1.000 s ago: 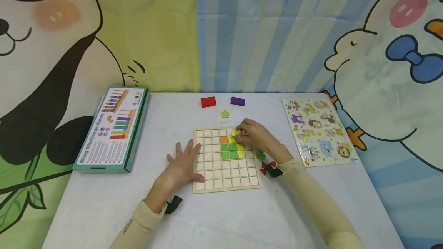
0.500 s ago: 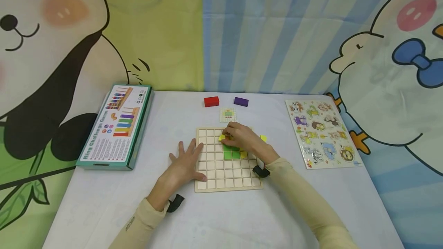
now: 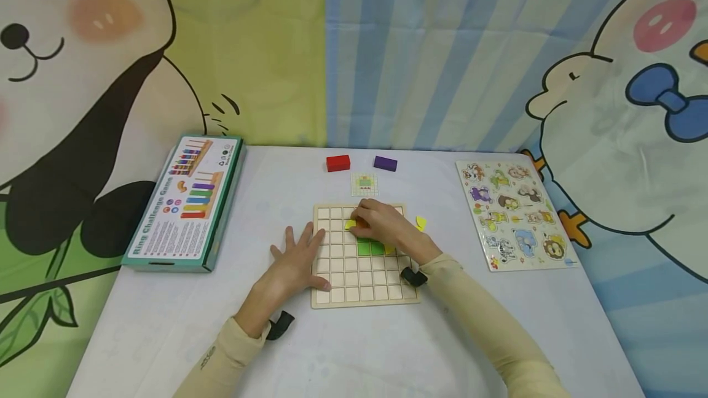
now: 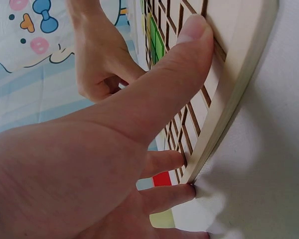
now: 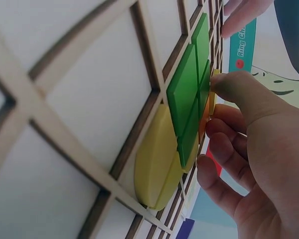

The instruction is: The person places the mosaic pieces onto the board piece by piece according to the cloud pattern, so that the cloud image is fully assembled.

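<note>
Left hand [image 3: 293,263] flat, fingers spread, pressing the wooden grid board [image 3: 354,290] at its left edge. On the board, green tiles [image 3: 370,247] seated in central cells. Right hand [image 3: 384,223] just beyond, fingertips pinching a yellow piece [image 3: 350,224] over the upper cells. Farther back, pattern card [image 3: 365,184], red block [image 3: 338,163], purple block [image 3: 385,163].

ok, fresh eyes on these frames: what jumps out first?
The wooden grid board at the table's centre, with green tiles set in its upper middle cells. The right hand pinches a yellow piece over the board's upper rows, while the left hand lies flat on the board's left edge. A red block and a purple block sit side by side beyond the board.
</note>
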`<control>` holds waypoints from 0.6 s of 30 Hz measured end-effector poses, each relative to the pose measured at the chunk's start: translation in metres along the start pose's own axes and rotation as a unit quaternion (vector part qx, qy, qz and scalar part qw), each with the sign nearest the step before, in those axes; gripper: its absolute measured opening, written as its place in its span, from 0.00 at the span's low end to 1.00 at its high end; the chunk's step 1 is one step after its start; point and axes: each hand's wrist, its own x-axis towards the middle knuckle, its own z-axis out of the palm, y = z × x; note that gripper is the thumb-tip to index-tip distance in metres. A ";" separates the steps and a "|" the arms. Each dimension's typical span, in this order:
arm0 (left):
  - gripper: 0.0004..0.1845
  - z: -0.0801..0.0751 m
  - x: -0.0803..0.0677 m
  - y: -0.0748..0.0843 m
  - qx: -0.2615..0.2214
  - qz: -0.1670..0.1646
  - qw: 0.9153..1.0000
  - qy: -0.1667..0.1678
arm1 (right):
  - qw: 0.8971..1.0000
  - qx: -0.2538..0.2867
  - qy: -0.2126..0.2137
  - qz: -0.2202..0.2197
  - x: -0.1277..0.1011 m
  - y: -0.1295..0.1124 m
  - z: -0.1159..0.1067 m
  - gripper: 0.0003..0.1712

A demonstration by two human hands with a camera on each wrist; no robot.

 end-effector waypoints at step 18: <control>0.65 0.000 0.000 0.000 0.001 0.003 1.000 0.003 | 1.000 -0.015 0.000 -0.003 -0.002 -0.003 0.000 0.18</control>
